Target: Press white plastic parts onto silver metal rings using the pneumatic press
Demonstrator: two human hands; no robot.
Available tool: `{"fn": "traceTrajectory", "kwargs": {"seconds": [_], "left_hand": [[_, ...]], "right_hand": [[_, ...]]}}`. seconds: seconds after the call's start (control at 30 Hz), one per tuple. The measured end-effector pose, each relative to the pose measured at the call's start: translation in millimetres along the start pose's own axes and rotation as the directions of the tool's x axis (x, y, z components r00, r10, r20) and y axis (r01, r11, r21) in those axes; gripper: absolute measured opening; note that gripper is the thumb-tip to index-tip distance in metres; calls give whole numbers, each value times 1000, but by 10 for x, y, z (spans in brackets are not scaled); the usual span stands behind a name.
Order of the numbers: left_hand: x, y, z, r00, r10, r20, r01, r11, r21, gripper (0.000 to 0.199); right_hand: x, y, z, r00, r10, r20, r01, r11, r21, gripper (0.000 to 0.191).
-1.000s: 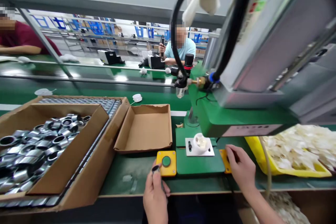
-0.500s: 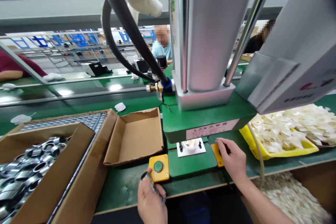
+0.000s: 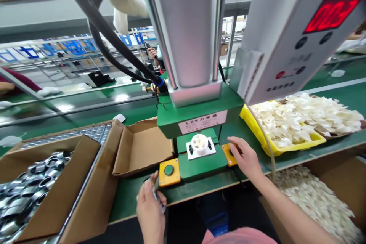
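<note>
My left hand [image 3: 151, 202], below the left button box, is closed around shiny metal rings [image 3: 156, 191]; how many I cannot tell. Beside it sits a yellow button box [image 3: 169, 172] with a green button. My right hand [image 3: 243, 156] has its fingers loosely bent over the other yellow button box [image 3: 228, 155], partly covering its button, and holds nothing visible. Between the boxes, a round white plastic part [image 3: 199, 143] stands in a white fixture plate [image 3: 201, 153] on the green press base. The green press head [image 3: 200, 118] is above and behind it.
At left, a cardboard box [image 3: 94, 171] holds many metal rings. Beside it stands a shallow cardboard tray [image 3: 148, 145]. A yellow bin [image 3: 265, 141] of white pieces is at right, under a control box [image 3: 274, 68] with a red display. Other people work behind.
My view has shifted, bringing the red display into sight. The white part shows more fully below the press head. My left hand still grips metal rings; my right hand remains at the right button box.
</note>
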State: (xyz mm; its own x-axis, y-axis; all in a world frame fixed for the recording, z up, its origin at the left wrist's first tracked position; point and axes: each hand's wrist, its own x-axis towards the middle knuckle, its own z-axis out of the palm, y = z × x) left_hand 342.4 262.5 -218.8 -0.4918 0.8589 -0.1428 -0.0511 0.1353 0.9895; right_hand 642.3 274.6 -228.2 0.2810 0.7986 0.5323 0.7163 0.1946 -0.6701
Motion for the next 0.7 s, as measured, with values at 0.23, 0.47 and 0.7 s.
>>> {"fn": "traceTrajectory", "kwargs": {"seconds": [0.23, 0.47, 0.7], "left_hand": [[31, 121, -283, 899, 350, 263, -433, 627, 647, 36], [90, 70, -186, 557, 581, 593, -789, 148, 596, 38], [14, 70, -123, 599, 536, 595, -748, 108, 655, 42]], "right_hand": [[-351, 63, -413, 970, -185, 155, 210, 964, -161, 39], [-338, 82, -388, 922, -252, 294, 330, 910, -252, 44], [-248, -14, -311, 918, -260, 299, 358, 867, -345, 39]]}}
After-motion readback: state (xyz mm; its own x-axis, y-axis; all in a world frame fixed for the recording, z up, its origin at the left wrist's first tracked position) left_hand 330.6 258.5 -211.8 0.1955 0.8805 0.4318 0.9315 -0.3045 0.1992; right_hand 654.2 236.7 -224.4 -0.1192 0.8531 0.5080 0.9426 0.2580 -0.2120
